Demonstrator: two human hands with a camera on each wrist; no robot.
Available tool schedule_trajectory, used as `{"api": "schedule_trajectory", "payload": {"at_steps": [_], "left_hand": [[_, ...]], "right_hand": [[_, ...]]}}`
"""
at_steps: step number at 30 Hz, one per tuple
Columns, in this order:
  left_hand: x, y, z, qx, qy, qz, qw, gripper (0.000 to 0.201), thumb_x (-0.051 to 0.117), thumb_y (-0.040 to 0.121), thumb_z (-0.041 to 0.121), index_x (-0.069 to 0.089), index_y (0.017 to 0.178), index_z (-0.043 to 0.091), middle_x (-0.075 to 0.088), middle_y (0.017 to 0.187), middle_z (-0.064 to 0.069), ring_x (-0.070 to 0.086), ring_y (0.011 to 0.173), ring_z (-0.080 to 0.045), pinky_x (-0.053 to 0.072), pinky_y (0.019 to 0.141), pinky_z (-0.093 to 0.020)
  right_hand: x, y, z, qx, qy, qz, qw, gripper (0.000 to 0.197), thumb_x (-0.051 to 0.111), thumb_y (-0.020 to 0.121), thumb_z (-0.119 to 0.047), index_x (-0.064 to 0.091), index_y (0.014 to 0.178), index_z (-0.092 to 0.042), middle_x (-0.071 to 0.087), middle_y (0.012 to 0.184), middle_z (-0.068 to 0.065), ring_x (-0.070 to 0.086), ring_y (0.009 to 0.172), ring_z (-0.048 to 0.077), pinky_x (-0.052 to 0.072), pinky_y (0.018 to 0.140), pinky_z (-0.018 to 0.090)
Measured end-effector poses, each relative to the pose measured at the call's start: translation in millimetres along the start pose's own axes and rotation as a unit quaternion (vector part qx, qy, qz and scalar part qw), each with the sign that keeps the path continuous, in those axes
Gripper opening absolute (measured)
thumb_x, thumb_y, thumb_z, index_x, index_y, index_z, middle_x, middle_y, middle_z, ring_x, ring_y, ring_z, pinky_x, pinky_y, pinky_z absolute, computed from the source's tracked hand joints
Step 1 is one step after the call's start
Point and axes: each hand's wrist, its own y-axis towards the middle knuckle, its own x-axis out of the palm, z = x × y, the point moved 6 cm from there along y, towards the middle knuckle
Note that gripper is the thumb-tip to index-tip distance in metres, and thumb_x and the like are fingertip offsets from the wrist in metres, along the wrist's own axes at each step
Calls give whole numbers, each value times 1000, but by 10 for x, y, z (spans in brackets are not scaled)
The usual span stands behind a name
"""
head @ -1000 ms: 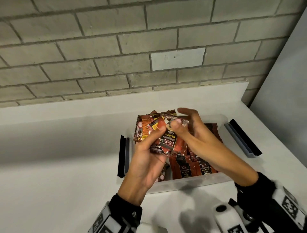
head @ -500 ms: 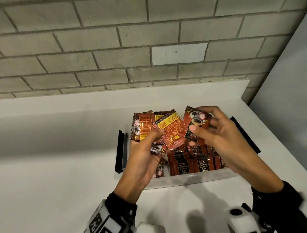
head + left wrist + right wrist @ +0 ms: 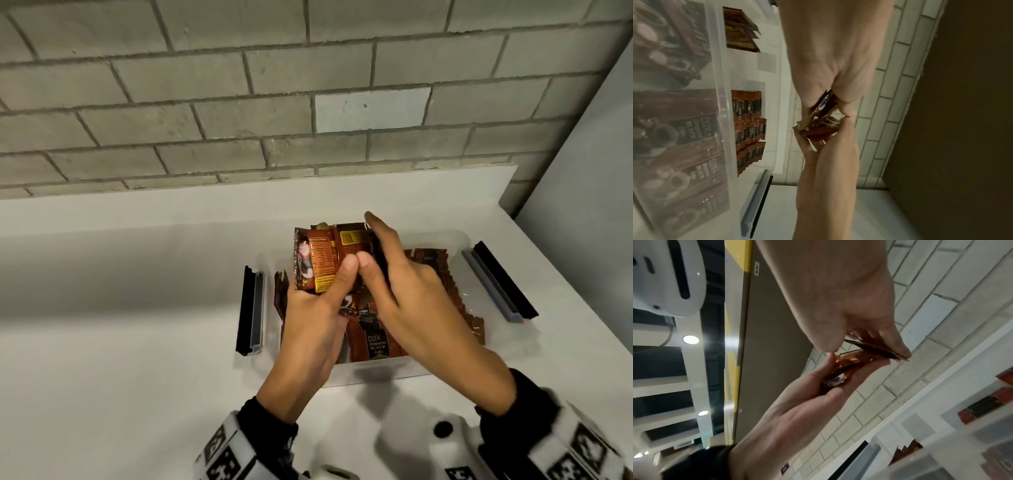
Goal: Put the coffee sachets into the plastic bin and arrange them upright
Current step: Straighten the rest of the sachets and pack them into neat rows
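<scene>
A grey brick wall (image 3: pixel 239 102) rises beyond both hands, and below it a white counter (image 3: pixel 120 342) spreads out under them. On the counter, directly beneath the hands, sits the clear plastic bin (image 3: pixel 373 371), its near wall just in front of the wrists. A black and grey clip handle (image 3: pixel 251 310) stands flipped out just to the outside of the left hand, and a matching one (image 3: pixel 498 282) lies well off to the outside of the right hand.

Inside the bin, below and beyond the right hand, a row of brown coffee sachets (image 3: pixel 445 277) stands upright, edge after edge; a few more with dark labels (image 3: pixel 375 342) stand against the near wall between the two wrists. In the left wrist view the same upright rows (image 3: pixel 749 129) show through the clear wall.

Above the bin, the left hand (image 3: pixel 315 322) grips a fanned bundle of sachets (image 3: pixel 318 263), thumb pressed across the fronts and fingers curled behind. The right hand (image 3: pixel 404 291) meets it from the other side, its thumb tip touching the left thumb, its fingers reaching over the bundle's far edge and pinching one dark sachet (image 3: pixel 376 260) against the stack. The right wrist view shows that pinch clearly: thumb and fingers (image 3: pixel 898 344) closed on the thin dark sachet (image 3: pixel 873 348), with the left hand's bundle (image 3: pixel 846 368) just below it.

Both wrists wear black sleeves and white bands printed with black square markers (image 3: pixel 222 455).
</scene>
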Motion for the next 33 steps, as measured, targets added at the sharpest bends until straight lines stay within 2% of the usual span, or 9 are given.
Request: {"api": "schedule_trajectory", "payload": {"at_steps": [5, 10, 12, 15, 19, 23, 26, 29, 33], "left_hand": [[-32, -27, -27, -36, -37, -28, 998, 22, 56, 82, 25, 76, 91, 19, 71, 108, -11, 67, 103, -23, 58, 75, -34], [-47, -13, -18, -67, -34, -40, 996, 36, 52, 88, 27, 63, 115, 7, 68, 113, -14, 67, 98, -22, 57, 68, -32], [-33, -14, -24, -72, -42, -40, 996, 30, 50, 92, 25, 65, 111, 9, 69, 112, -13, 67, 103, -24, 58, 78, -36], [-11, -10, -27, -77, -58, -27, 995, 26, 49, 94, 24, 68, 106, 11, 70, 111, -12, 66, 105, -23, 55, 87, -36], [-17, 14, -54, -84, -61, -14, 995, 26, 52, 92, 26, 68, 106, 12, 69, 112, -12, 66, 106, -23, 52, 93, -37], [-74, 32, -88, -115, -65, -5, 991, 43, 54, 87, 34, 61, 119, 5, 67, 112, -15, 64, 107, -26, 52, 93, -36], [-100, 49, -84, -120, -69, -10, 990, 37, 51, 91, 33, 64, 112, 5, 69, 107, -15, 66, 100, -26, 52, 91, -37], [-113, 61, -93, -106, -32, 2, 994, 36, 51, 92, 32, 63, 115, 6, 70, 109, -16, 68, 99, -27, 55, 86, -37], [-161, 90, -106, -95, -25, 28, 995, 34, 53, 92, 28, 60, 120, 8, 70, 109, -15, 69, 96, -27, 59, 74, -36]], "right_hand": [[13, 88, 59, 11, 47, -19, 999, 66, 42, 88, -53, 19, 145, -31, 64, 91, -12, 65, 69, -1, 55, 64, 16], [102, 53, 100, 14, 74, -46, 996, 69, 39, 91, -51, 3, 148, -35, 61, 104, -10, 66, 65, -1, 53, 60, 11], [144, 23, 107, 8, 67, -42, 997, 67, 35, 93, -51, -9, 144, -48, 56, 125, -2, 67, 72, 3, 54, 61, 12], [194, -1, 104, -16, 33, -24, 999, 53, 29, 98, -42, 1, 143, -50, 36, 146, -3, 66, 90, 11, 45, 61, 1], [232, -14, 109, -21, 50, -10, 998, 42, 27, 97, -47, 20, 138, -45, 34, 139, -6, 53, 102, 5, 37, 74, -6], [253, 3, 156, 23, 124, -32, 991, 63, 51, 76, -65, 25, 127, -38, 46, 123, -12, 58, 94, -9, 43, 73, 0], [242, 27, 236, 50, 151, -49, 986, 57, 68, 79, -45, 26, 116, -34, 53, 111, -11, 62, 84, -8, 49, 64, 9], [241, 28, 287, 60, 164, -62, 983, 49, 67, 84, -20, 27, 112, -26, 58, 102, -1, 64, 74, 0, 51, 59, 15], [204, 34, 392, 92, 188, -35, 977, 46, 68, 83, -10, 29, 99, -30, 59, 87, -3, 64, 68, 5, 55, 58, 24]]}}
